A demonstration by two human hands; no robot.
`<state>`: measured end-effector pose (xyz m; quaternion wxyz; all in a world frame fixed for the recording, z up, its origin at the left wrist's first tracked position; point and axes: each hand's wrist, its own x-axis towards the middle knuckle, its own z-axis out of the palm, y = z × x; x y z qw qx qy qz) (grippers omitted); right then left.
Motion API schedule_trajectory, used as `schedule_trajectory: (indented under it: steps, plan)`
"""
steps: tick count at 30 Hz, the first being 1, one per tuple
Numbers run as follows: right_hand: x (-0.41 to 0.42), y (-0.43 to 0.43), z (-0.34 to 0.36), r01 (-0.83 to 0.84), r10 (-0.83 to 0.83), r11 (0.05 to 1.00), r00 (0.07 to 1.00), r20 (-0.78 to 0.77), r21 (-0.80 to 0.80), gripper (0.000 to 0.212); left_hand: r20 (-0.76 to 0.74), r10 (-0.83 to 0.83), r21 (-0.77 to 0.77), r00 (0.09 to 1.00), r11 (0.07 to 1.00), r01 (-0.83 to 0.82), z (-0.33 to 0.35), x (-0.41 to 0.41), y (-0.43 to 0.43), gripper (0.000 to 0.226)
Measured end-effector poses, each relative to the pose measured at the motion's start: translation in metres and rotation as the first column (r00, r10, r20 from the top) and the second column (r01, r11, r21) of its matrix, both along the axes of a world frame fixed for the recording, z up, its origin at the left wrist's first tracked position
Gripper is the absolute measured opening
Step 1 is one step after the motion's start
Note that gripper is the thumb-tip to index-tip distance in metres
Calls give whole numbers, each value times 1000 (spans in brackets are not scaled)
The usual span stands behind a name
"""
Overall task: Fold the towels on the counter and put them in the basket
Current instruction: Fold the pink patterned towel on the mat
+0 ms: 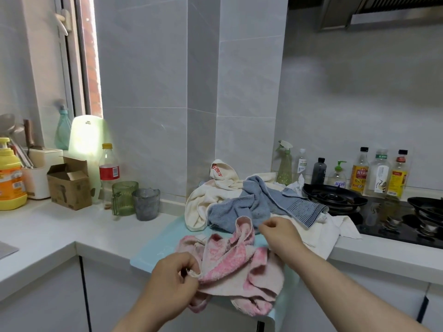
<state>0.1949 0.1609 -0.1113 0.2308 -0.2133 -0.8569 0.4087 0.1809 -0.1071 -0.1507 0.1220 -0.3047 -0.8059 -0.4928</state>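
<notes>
A white counter (48,231) is holding a far heap of cream and blue towels (242,202) and, nearer, a crumpled pink towel (239,267). The left hand (172,283) is pinching its near edge. The right hand (280,233) is curling beside its raised far fold, grip unclear.

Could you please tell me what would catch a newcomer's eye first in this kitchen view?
Front and centre, a crumpled pink towel lies on a pale blue mat at the edge of the counter, pinched by the left hand and the right hand. Just behind it, a blue towel is draped over a heap of cream towels, beside the black stove on the right.
</notes>
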Motion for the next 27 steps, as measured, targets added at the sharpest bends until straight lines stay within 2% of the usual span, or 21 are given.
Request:
schedule_trajectory:
  steps: [2, 4, 8, 11, 13, 15, 17, 19, 21, 24, 27]
  plan:
    - [-23, -8, 1, -34, 25, 987, 998, 58, 157, 25, -55, -28, -59, 998, 998, 25, -4, -7, -5, 19]
    - [-46, -12, 0, -72, 50, 969, 994, 100, 237, 26, -84, -34, -98, 996, 995, 25, -7, -14, -7, 22]
    - [-73, 1, -11, -60, 17, 975, 980, 197, 216, 27, -98, -17, -88, 995, 996, 8, -9, -25, -15, 24]
    - [-70, 18, -8, -32, 19, 991, 995, 97, 127, 32, -127, 46, -67, 991, 996, -54, -6, -35, -24, 25]
    - [-61, 28, 9, 9, -10, 997, 1000, 5, 71, 21, -125, 124, -52, 984, 990, -131, 2, -41, -29, 19]
    - [-51, 36, 31, 52, -54, 998, 993, -105, -23, 17, -131, 217, -40, 967, 974, -224, 16, -48, -32, 7]
    - [-36, 41, 58, 42, -58, 996, 980, -192, -85, 20, -152, 279, -51, 948, 956, -289, 36, -49, -31, 18]
    - [-16, 42, 87, 19, -35, 997, 976, -217, -72, 23, -219, 332, -67, 917, 933, -354, 62, -43, -28, 22]
    - [6, 40, 113, -3, 8, 999, 986, -167, 33, 26, -303, 385, -49, 871, 907, -418, 89, -36, -24, 22]
    - [40, 37, 143, -68, 67, 977, 998, 12, 204, 29, -341, 435, -5, 834, 886, -464, 125, -26, -19, 19]
    - [72, 37, 161, -107, 89, 976, 991, 105, 190, 30, -356, 456, -9, 816, 871, -491, 155, -17, -14, 15]
